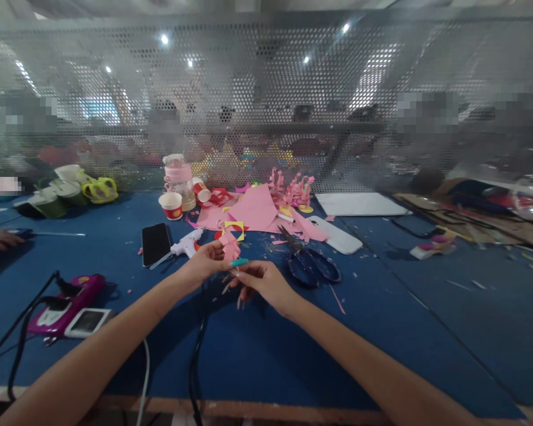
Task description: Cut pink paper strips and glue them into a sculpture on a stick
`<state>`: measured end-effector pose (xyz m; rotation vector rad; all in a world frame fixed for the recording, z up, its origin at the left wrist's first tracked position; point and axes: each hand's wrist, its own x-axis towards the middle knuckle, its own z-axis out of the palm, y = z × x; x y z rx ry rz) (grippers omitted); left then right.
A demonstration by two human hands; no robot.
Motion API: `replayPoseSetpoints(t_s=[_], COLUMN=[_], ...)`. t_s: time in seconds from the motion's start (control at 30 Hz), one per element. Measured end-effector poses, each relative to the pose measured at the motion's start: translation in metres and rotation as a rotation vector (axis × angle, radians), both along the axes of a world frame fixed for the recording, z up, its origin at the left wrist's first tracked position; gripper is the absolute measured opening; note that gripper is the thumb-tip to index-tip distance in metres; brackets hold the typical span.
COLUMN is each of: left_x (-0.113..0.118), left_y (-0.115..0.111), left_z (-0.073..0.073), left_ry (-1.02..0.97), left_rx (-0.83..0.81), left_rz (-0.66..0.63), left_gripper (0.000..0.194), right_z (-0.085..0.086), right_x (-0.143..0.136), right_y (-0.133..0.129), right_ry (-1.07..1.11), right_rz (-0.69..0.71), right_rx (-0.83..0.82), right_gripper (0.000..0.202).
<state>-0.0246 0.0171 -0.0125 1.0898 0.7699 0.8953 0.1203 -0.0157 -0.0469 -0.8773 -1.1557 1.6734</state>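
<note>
My left hand (206, 260) is closed on a folded pink paper piece (230, 245), held just above the blue table. Close against it, my right hand (264, 281) pinches at the lower end of the paper, its other fingers curled below. A small teal piece (240, 262) shows between the two hands, at my right fingertips; its kind is unclear. Behind my left hand lies a white glue gun (187, 242), partly hidden. Dark-handled scissors (313, 266) rest to the right of my right hand. Pink paper sheets (254, 210) and curly pink paper pieces (291, 188) lie beyond.
On the left are a black phone (156, 244), a purple power strip (66, 307) with cables, a paper cup (171, 206) and a bottle (180, 180). A white phone (336, 235) lies right. Another person's hand (2, 241) is at far left. A perforated screen (266, 89) stands behind.
</note>
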Motion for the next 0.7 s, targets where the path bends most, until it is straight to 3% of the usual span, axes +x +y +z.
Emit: replayPoseSetpoints(t_s=[0.2, 0.4, 0.53, 0.7], left_x=[-0.0003, -0.0031, -0.0053, -0.003], left_y=[0.0031, 0.006, 0.005, 0.002], left_z=[-0.0043, -0.0095, -0.01, -0.0086], left_ry=[-0.046, -0.133, -0.208, -0.238], left_rx=[0.081, -0.027, 0.015, 0.021], left_rz=[0.065, 0.1, 0.042, 0.063], left_gripper=[0.026, 0.048, 0.056, 0.037], right_z=[-0.0004, 0.0011, 0.0019, 0.0005], right_x=[0.0024, 0.0025, 0.0037, 0.0054], right_y=[0.0022, 0.0042, 0.0052, 0.007], right_ry=[0.029, 0.069, 0.085, 0.1], right_rz=[-0.026, -0.043, -0.065, -0.083], right_rx=[-0.022, -0.038, -0.059, -0.059], right_gripper=[0.032, 0.033, 0.034, 0.033])
